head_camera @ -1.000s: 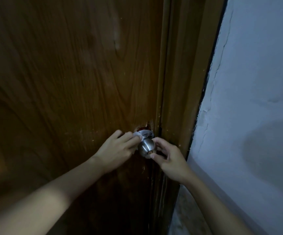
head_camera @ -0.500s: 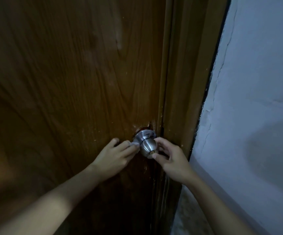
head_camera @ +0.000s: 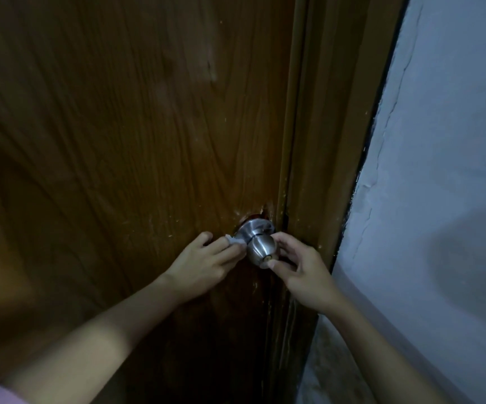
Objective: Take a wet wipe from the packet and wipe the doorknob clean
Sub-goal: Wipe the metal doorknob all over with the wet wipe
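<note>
A round steel doorknob [head_camera: 260, 246] sticks out of the brown wooden door [head_camera: 136, 135] near its right edge. My left hand [head_camera: 206, 265] pinches a small white wet wipe [head_camera: 234, 242] and presses it against the left side of the knob's neck, by the round base plate. My right hand [head_camera: 300, 266] grips the knob from the right, thumb under its front face and fingers over the top. The wipe packet is not in view.
The wooden door frame [head_camera: 326, 158] runs beside the door's edge. A pale plastered wall [head_camera: 439, 176] with cracks fills the right side. A strip of floor [head_camera: 335, 371] shows at the bottom between frame and wall.
My left hand has slid the wipe from the top of the knob's base down to its left side. My right hand has stayed on the knob.
</note>
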The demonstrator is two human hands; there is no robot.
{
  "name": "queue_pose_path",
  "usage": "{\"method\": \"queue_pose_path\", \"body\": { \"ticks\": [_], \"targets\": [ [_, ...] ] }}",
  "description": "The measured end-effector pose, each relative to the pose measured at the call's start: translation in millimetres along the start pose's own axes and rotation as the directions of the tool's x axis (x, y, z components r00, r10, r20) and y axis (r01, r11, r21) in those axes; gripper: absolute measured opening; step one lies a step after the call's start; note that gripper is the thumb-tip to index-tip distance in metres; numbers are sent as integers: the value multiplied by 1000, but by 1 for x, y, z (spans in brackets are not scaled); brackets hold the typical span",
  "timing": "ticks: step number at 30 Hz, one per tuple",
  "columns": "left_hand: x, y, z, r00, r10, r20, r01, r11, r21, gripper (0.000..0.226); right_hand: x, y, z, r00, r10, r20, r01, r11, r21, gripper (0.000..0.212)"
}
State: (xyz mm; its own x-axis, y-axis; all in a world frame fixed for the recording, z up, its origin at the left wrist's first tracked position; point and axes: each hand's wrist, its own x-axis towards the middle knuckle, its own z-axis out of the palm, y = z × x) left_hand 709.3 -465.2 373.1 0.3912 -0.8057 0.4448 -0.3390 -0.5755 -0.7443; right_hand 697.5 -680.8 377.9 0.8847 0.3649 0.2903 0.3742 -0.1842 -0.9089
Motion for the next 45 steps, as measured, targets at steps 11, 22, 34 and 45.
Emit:
{"method": "queue_pose_path", "body": {
  "ticks": [11, 22, 34, 45],
  "targets": [
    [-3, 11, 1, 995, -36, 94, 38, 999, -23, 56, 1, -1, 0, 1000, 11, -4, -11, 1000, -26, 32],
    [19, -25, -11, 993, 117, 31, -118, 992, 35, 35, 1, -2, 1, 1000, 15, -14, -15, 1000, 2, 32],
    [19, -27, -20, 994, 81, 76, -82, 997, 3, 52, 2, -1, 3, 1000, 28, -11, -28, 1000, -5, 33],
    [39, -8, -26, 981, -171, 88, 178, 981, -72, 65, -2, -6, 2, 998, 53, -18, -53, 998, 31, 33]
  ]
}}
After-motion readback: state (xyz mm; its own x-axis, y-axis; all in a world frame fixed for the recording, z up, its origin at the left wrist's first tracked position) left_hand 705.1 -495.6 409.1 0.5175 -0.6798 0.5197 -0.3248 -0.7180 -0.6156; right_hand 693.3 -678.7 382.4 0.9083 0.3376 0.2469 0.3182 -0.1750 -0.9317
